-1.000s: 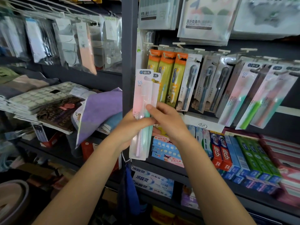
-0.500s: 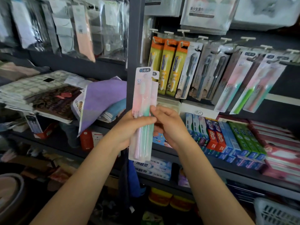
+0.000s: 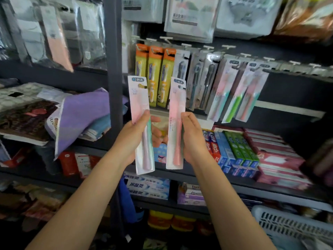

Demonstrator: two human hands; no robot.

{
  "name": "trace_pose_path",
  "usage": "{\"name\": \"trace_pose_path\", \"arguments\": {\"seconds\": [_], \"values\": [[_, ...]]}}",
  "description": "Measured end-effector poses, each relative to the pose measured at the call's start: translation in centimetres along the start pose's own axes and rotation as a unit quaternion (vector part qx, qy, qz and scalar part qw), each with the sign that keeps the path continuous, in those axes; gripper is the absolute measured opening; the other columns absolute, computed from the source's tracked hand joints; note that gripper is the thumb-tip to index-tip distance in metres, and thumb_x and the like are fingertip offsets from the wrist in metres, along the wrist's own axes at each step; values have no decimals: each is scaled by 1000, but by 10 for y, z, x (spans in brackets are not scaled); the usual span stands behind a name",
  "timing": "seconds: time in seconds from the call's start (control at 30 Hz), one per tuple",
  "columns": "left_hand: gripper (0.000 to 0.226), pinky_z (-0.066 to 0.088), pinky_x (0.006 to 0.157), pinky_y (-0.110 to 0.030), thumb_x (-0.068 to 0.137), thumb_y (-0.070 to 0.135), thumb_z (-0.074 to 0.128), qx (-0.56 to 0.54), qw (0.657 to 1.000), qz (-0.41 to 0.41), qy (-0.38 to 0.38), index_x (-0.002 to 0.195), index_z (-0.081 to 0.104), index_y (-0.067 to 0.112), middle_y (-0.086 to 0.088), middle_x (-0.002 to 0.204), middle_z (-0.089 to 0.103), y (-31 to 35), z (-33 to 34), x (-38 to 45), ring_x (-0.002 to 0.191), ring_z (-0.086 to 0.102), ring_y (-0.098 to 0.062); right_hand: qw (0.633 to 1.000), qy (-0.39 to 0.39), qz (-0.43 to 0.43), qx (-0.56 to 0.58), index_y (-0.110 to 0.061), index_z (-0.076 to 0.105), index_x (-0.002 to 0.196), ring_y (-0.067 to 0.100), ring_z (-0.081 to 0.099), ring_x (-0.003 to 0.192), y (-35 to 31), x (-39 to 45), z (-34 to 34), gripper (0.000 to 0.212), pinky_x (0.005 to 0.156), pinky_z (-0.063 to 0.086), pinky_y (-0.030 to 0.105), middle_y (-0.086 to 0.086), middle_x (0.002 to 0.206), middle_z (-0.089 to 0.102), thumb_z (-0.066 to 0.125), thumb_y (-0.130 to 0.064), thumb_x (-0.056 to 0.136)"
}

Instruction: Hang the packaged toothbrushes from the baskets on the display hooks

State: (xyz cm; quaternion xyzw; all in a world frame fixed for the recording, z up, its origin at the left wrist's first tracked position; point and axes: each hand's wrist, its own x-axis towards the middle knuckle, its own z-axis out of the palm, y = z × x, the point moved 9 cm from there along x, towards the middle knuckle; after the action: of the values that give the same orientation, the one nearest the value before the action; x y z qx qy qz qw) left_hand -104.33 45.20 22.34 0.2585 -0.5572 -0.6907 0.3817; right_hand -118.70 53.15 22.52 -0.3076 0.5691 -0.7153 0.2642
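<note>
Two toothbrush packs held upright, apart, below the hooks.
Left pack (image 3: 141,123) is gripped by the left hand (image 3: 133,139); right pack (image 3: 175,123) by the right hand (image 3: 193,139). Hooks (image 3: 228,46) lie at 12 o'clock, basket (image 3: 288,226) at 4 o'clock.

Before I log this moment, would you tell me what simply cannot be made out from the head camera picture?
- Small print on the left pack and right pack: too small and blurred in the head view.
- Fingers of the left hand and right hand: largely hidden behind the packs.
- White basket: cut off by the bottom right edge, contents unseen.
- Hooks at far right: blurred, so free slots are unclear.
</note>
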Motion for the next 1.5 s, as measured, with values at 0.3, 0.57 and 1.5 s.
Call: {"name": "trace_pose_path", "arguments": {"seconds": [0.3, 0.57, 1.5], "values": [[37, 58, 72, -42, 92, 35, 47, 107, 990, -79, -54, 99, 66, 3, -23, 83, 71, -28, 152, 21, 72, 69, -34, 995, 30, 80, -40, -13, 52, 99, 27, 54, 88, -28, 14, -148, 23, 83, 46, 42, 11, 95, 54, 54, -32, 87], [15, 50, 40, -22, 99, 13, 40, 107, 993, -8, -50, 104, 54, 9, -8, 61, 68, -16, 257, 29, 42, 62, -14, 993, 18, -88, -74, -18, 66, 112, 17, 75, 89, -90, 35, -244, 21, 78, 58, 32, -1, 98, 77, 56, -6, 99], [27, 55, 48, -35, 97, 7, 42, 48, 997, 67, -1, 121, 53, 2, -20, 84, 62, -21, 287, 44, 51, 60, -26, 987, 104, -105, -57, -8, 54, 100, 20, 71, 55, -96, 57, -280, 17, 45, 53, 25, 13, 84, 73, 54, -24, 104]]}}
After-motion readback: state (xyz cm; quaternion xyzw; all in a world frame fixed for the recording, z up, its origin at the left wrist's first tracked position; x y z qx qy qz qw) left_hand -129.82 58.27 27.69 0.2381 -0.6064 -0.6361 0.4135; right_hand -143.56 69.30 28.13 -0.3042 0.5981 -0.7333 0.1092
